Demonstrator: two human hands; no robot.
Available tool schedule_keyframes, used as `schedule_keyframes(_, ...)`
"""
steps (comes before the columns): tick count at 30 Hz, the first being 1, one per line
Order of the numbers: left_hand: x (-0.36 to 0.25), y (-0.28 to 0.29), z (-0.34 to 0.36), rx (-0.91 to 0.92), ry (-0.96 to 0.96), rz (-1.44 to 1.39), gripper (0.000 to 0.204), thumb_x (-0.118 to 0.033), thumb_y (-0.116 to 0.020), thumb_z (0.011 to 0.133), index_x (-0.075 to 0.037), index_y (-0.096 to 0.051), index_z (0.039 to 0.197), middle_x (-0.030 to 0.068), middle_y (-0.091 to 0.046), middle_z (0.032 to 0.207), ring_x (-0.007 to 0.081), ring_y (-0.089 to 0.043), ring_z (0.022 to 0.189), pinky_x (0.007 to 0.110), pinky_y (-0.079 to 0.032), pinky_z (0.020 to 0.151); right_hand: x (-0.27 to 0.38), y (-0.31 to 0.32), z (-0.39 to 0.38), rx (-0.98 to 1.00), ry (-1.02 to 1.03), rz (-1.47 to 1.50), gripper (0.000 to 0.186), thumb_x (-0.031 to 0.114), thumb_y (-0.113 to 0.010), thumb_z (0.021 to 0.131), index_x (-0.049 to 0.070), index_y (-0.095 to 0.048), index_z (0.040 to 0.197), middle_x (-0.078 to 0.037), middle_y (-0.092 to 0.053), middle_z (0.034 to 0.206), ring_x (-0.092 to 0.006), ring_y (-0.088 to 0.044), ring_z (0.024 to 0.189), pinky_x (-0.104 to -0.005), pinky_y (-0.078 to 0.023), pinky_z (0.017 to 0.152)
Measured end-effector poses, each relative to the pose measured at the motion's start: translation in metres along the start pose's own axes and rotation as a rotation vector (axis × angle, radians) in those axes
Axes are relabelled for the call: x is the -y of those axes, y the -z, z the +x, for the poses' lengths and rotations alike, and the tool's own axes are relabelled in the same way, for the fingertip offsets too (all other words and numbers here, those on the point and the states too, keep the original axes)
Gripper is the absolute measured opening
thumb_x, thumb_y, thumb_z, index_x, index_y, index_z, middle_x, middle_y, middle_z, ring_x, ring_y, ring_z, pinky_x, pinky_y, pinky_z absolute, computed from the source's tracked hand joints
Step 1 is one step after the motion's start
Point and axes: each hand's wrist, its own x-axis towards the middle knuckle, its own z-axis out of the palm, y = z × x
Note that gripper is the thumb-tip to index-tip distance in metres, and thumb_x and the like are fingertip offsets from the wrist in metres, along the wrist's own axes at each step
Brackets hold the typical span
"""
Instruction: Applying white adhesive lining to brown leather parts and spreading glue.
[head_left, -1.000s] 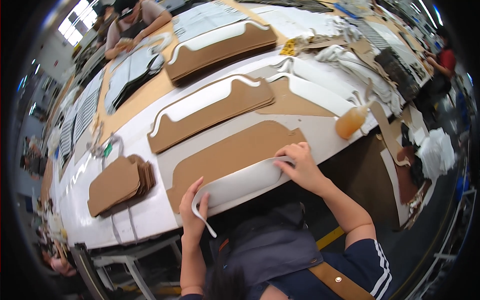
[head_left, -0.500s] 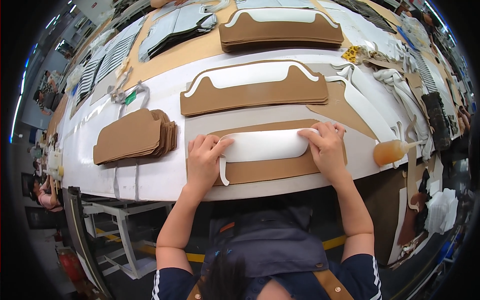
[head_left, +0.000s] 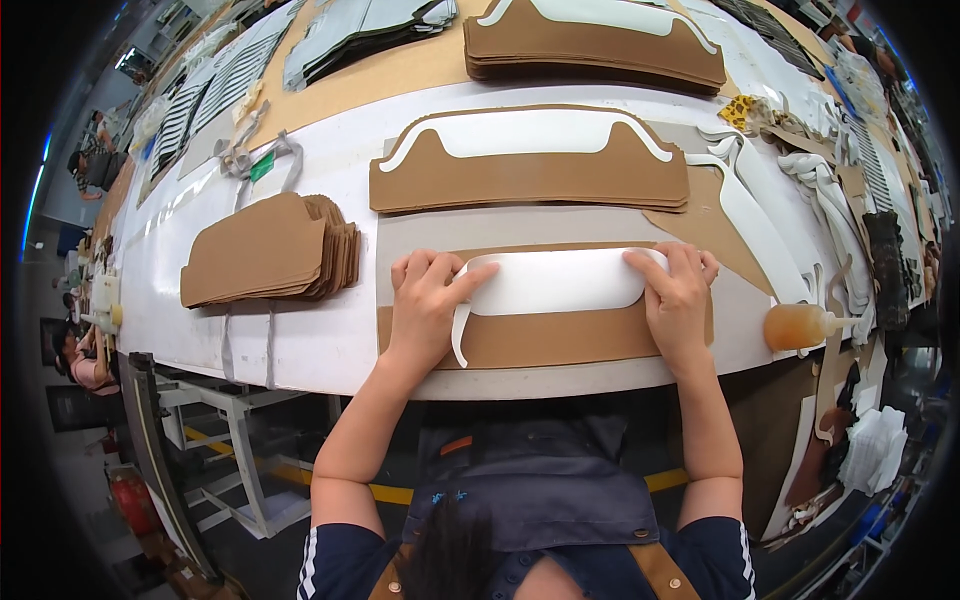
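While both hands pin it, the white strip lies flat along the upper edge of the brown shaped panel, near the front edge of the tabletop. One thin white tail hangs down off its left end, just past the thumb.

To do this well, my read: keep the strip's top edge lined up with the panel's outline, press evenly from both ends, no wrinkles, no sideways creep.

Left hand: fingers loosely spread and laid flat, thumb out across the strip's left end, palm on the panel. Right hand: fingers together, flat on the strip's right end, pressing down. Neither pinches anything. Can't tell if there's adhesive under the strip; hidden.

Around it: a finished-looking stack with white trim just behind, a pile of brown pieces to the left, an amber squeeze bottle lying near the right hand, loose white offcuts further right.
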Motion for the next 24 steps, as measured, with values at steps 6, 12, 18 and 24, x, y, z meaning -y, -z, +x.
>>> schedule_keyframes(6, 0.0000, -0.0018, 0.0013, 0.007, 0.019, -0.010, 0.039, -0.011, -0.071, 0.079, -0.021, -0.080, 0.115, -0.0026, -0.061, 0.088, 0.0206, -0.057, 0.094, 0.038, -0.036, 0.096, -0.0007, -0.0033, 0.0006, -0.001, 0.012, -0.020, 0.041, -0.007, -0.071, 0.078, 0.016, -0.077, 0.111, -0.008, -0.065, 0.105, -0.0259, -0.062, 0.103, -0.0441, -0.036, 0.097)
schedule_keyframes(12, -0.0002, -0.0007, 0.0011, 0.034, 0.034, -0.023, 0.039, -0.010, -0.071, 0.079, -0.021, -0.080, 0.115, -0.0014, -0.061, 0.090, 0.0214, -0.057, 0.095, 0.038, -0.036, 0.097, -0.0013, -0.0042, -0.0002, 0.019, 0.018, -0.024, 0.041, -0.007, -0.071, 0.079, 0.016, -0.077, 0.111, -0.008, -0.064, 0.105, -0.0260, -0.061, 0.101, -0.0437, -0.036, 0.096)
schedule_keyframes(18, -0.0001, -0.0017, 0.0008, 0.032, 0.034, -0.024, 0.038, -0.010, -0.071, 0.079, -0.020, -0.080, 0.115, -0.0012, -0.061, 0.090, 0.0219, -0.056, 0.095, 0.039, -0.036, 0.097, -0.0021, -0.0051, -0.0013, 0.036, 0.019, -0.029, 0.041, -0.007, -0.070, 0.080, 0.016, -0.076, 0.113, -0.008, -0.064, 0.105, -0.0260, -0.061, 0.101, -0.0438, -0.035, 0.097)
schedule_keyframes(24, 0.0018, -0.0031, 0.0000, 0.032, 0.029, -0.031, 0.038, -0.011, -0.074, 0.078, -0.020, -0.080, 0.115, -0.0010, -0.061, 0.090, 0.0219, -0.057, 0.095, 0.039, -0.035, 0.097, -0.0015, -0.0056, -0.0008, 0.038, 0.020, -0.042, 0.039, -0.007, -0.070, 0.080, 0.015, -0.077, 0.112, -0.008, -0.064, 0.105, -0.0261, -0.061, 0.102, -0.0441, -0.035, 0.098)
